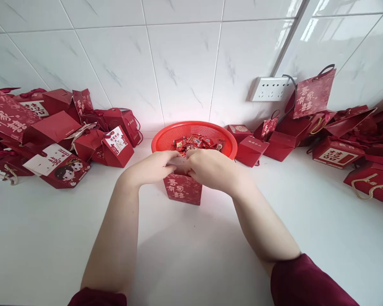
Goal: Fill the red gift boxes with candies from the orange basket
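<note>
A red box with pale lettering [183, 189] stands upright on the white table, in front of a red mesh basket [194, 124] that holds several red-wrapped candies [196, 140]. My left hand [155, 166] is closed at the box's upper left edge, its fingers on a pale flap. From the right, my right hand [209, 168] is over the box's top with its fingers curled down at the opening; its fingertips are partly hidden. The inside of the box cannot be seen.
Many red gift boxes [55, 126] are piled on the left, and more boxes [338, 155] lie on the right. A white power strip [270, 89] is fixed to the tiled wall behind. The white table [83, 225] extends in front.
</note>
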`<control>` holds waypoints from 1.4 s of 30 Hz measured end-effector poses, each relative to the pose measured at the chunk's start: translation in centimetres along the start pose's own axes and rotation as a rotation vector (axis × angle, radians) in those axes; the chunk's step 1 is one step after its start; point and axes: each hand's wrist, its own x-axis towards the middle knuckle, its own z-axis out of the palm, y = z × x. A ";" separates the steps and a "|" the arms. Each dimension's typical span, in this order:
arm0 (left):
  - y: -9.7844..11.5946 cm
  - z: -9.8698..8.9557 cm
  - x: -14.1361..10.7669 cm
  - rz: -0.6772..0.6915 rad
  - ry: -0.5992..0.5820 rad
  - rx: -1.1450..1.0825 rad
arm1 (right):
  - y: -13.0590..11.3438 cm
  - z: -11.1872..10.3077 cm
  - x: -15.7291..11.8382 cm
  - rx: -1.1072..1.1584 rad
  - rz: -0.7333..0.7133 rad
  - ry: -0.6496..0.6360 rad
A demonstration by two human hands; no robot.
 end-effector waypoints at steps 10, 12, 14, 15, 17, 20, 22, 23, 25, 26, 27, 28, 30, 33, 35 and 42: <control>0.0 -1.0 -1.3 -0.058 -0.046 0.063 | 0.6 -0.4 -0.6 0.160 0.155 -0.001; 0.1 -1.4 -1.8 -0.024 -0.068 0.057 | 1.1 -0.7 -0.9 0.210 0.186 0.080; 0.2 -1.8 -2.4 0.026 -0.112 0.047 | 1.5 -1.0 -1.4 0.270 0.205 0.100; 0.3 -2.0 -2.5 0.035 -0.142 0.047 | 1.6 -1.2 -1.6 0.305 0.204 0.077; 0.3 -2.0 -2.6 0.008 -0.191 0.060 | 1.6 -1.5 -2.1 0.363 0.182 -0.007; 0.3 -1.6 -2.1 -0.053 -0.193 0.085 | 1.2 -1.6 -2.4 0.359 0.153 -0.119; 0.3 -1.1 -1.5 -0.048 -0.191 0.079 | 0.9 -1.4 -2.3 0.310 0.153 -0.145; 0.4 -0.8 -1.2 -0.036 -0.198 0.063 | 0.8 -1.2 -2.1 0.279 0.154 -0.152; 0.7 -0.2 -0.7 0.004 -0.224 0.002 | 1.1 -0.7 -1.7 0.216 0.175 -0.173; 0.9 0.1 -0.5 0.025 -0.240 -0.037 | 1.4 -0.5 -1.6 0.188 0.194 -0.187; 1.1 0.3 -0.4 0.043 -0.256 -0.071 | 1.8 -0.3 -1.5 0.167 0.217 -0.196; 1.4 0.6 -0.2 0.056 -0.273 -0.090 | 2.3 -0.2 -1.4 0.156 0.238 -0.204; 1.8 1.0 0.1 0.065 -0.294 -0.068 | 3.1 -0.1 -1.5 0.163 0.252 -0.217; 1.8 1.4 0.6 0.067 -0.265 0.023 | 3.9 -0.1 -1.8 0.205 0.227 -0.240; 1.6 1.5 0.8 0.075 -0.237 0.033 | 3.9 -0.1 -2.0 0.229 0.224 -0.246; 0.6 1.4 1.1 0.018 -0.199 0.009 | 3.7 -0.7 -1.5 0.360 0.146 -0.203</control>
